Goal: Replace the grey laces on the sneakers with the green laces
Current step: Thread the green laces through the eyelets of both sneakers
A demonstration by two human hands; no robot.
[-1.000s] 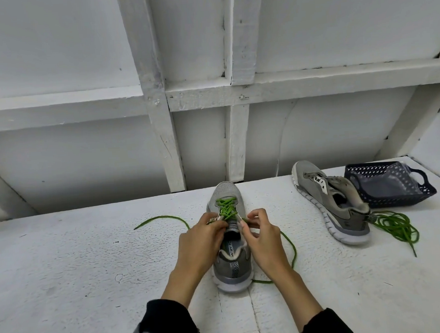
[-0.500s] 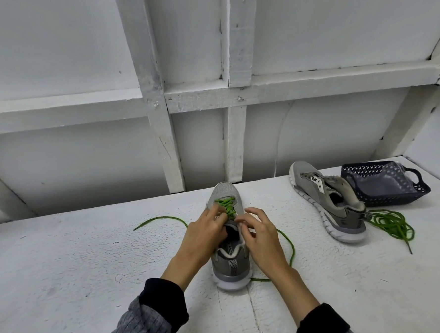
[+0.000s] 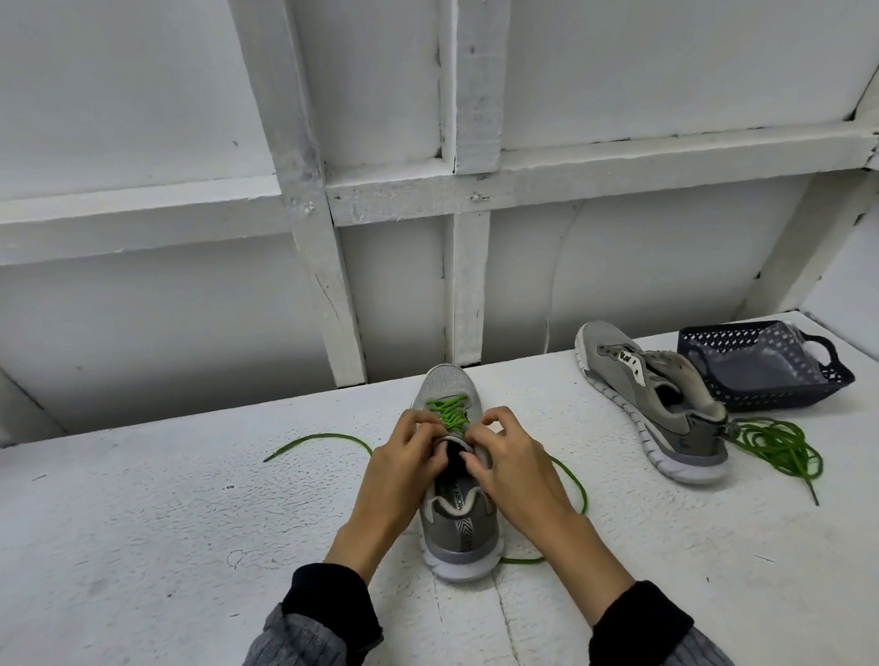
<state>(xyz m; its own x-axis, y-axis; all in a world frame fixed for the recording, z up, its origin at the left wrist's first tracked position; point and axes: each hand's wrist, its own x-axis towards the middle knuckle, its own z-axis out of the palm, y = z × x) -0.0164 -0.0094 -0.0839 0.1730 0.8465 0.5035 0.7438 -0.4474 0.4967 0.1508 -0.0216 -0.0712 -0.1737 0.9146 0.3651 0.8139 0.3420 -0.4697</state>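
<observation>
Grey sneaker point(image 3: 459, 506), centre of white desk point(image 3: 132, 557), toe far, green lace point(image 3: 448, 415) threaded through its far eyelets, loose ends trailing left and right. Left hand point(image 3: 399, 469) and right hand point(image 3: 512, 464): fingers curled, pinching the lace over the tongue. Second sneaker point(image 3: 652, 402) far right, on its side, touching dark basket point(image 3: 769, 369); spare green lace point(image 3: 779, 446) heaped just beside its heel.

Legible text on the near grey mesh sneaker point(image 3: 455, 491).
Inside the shoe's opening, on the pale insole just behind the collar, dark capital letters read "MORY", running along the length of the shoe; the start of the word is hidden under the tongue. The white tongue tab point(image 3: 627, 358) of the second grey sneaker point(image 3: 658, 412), lying on its side to the right, bears dark marks too small and blurred to read.
</observation>
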